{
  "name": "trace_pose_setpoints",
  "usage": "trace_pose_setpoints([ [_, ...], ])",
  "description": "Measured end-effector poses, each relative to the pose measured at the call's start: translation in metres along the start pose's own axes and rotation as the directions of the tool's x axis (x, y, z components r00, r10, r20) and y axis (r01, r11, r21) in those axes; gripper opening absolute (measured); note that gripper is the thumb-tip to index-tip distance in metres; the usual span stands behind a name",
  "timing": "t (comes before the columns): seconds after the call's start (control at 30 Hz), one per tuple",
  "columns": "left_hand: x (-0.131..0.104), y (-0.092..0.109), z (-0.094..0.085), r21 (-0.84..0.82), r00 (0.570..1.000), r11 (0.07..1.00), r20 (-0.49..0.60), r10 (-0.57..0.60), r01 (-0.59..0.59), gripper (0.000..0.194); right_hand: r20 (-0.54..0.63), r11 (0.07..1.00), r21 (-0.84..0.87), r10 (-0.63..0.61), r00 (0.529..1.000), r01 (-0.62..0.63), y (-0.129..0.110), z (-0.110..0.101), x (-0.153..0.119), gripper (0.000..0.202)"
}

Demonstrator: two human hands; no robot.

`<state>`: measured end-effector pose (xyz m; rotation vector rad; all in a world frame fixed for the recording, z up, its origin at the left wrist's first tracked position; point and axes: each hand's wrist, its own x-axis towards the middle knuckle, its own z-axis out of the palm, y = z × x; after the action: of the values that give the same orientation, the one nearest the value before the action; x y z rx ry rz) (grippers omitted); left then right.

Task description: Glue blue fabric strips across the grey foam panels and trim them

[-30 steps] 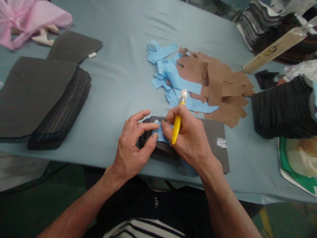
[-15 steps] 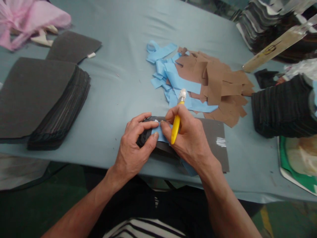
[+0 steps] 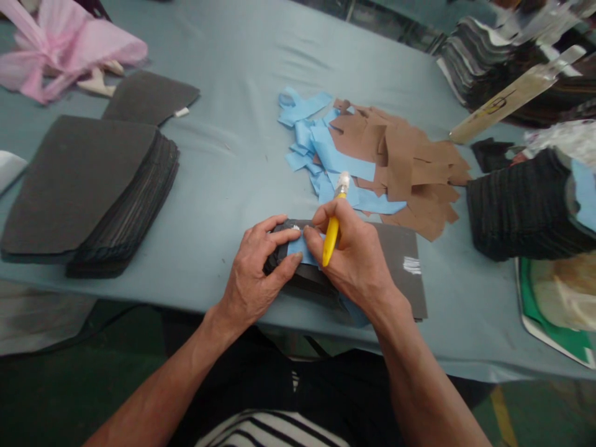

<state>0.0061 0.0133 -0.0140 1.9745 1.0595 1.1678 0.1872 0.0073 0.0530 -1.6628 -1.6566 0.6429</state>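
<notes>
Low in the middle of the view, my right hand [image 3: 356,254] is wrapped round a yellow-handled brush [image 3: 331,239], its whitish tip pointing away from me. Its thumb and fingertip also touch a light blue strip [image 3: 302,248]. My left hand [image 3: 258,267] curls over the left end of a stack of dark grey pieces [image 3: 404,245], thumb and fingers pressing the same strip onto it. White marks show on the stack's right part. Much of the strip and the stack's middle is hidden under my hands.
Blue strips [image 3: 326,143] and brown pieces [image 3: 410,161] lie beyond my hands. A thick dark stack [image 3: 88,186] and pink cloth [image 3: 69,43] are at left. At right are another dark stack [image 3: 521,205], a beige tool [image 3: 505,102] and a green-edged item [image 3: 528,310].
The view has shifted slightly, so side objects sit a little differently. Both hands keep nearly the same hold on the strip, stack and brush.
</notes>
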Motion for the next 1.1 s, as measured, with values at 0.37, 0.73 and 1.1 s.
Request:
trace_pose_setpoints([
  [0.37,0.0018,-0.0028,0.0042,-0.087,0.998,0.994,0.014,-0.058,0.059,0.03,0.0,1.0,0.005,0.019,1.0,-0.019,-0.0001,0.0003,0.0012,0.012],
  [0.73,0.0016,-0.0027,0.0053,-0.042,0.998,0.998,-0.013,-0.055,0.054,0.032,0.045,1.0,0.017,0.016,0.999,-0.017,0.0019,-0.0004,0.0029,0.011],
  [1.1,0.0005,-0.0055,0.0064,-0.035,0.999,0.998,-0.019,-0.05,0.049,0.034,0.064,1.0,-0.004,-0.023,0.998,0.023,-0.0009,-0.0043,0.0013,0.014],
])
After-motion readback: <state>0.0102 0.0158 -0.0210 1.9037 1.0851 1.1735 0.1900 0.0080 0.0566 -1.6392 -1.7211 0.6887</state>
